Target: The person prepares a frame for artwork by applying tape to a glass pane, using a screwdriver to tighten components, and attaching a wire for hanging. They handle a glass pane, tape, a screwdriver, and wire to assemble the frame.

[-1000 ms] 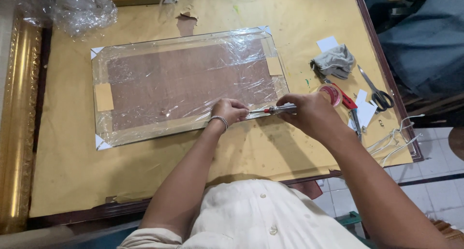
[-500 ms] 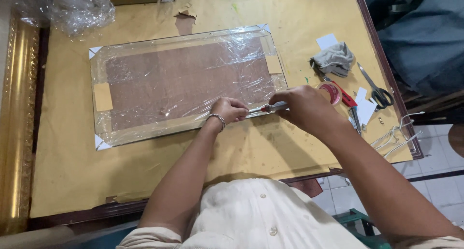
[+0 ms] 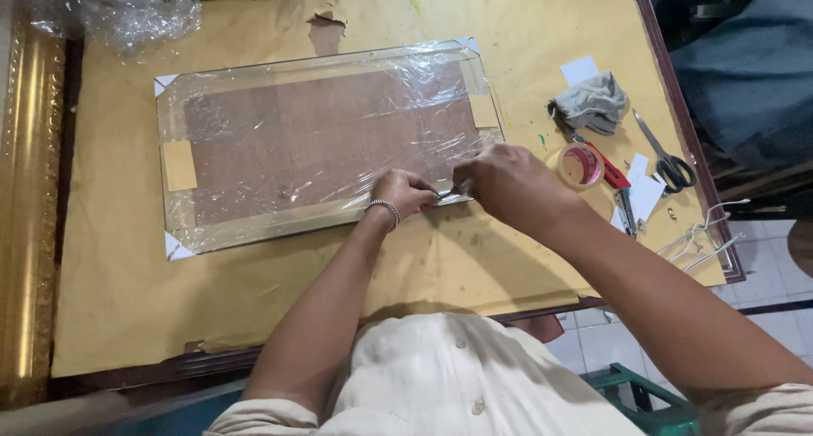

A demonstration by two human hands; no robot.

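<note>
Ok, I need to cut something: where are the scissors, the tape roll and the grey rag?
scissors (image 3: 663, 154), head view, on the blades near the pivot.
tape roll (image 3: 581, 165), head view, on its ring.
grey rag (image 3: 591, 102), head view, on its middle.

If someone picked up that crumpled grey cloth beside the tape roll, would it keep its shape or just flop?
The grey cloth would probably flop: it lies bunched in soft folds on the paper-covered table. It looks light for its size, being thin fabric. It is unlikely to roll or slide far if pushed, and would more likely drag and bunch, perhaps nudging the tape roll nearby.

Brown panel (image 3: 322, 140) under clear wrap, mustard-yellow table paper (image 3: 254, 317), grey cloth (image 3: 591, 102), perhaps red-handled cutter (image 3: 603, 162)
</note>
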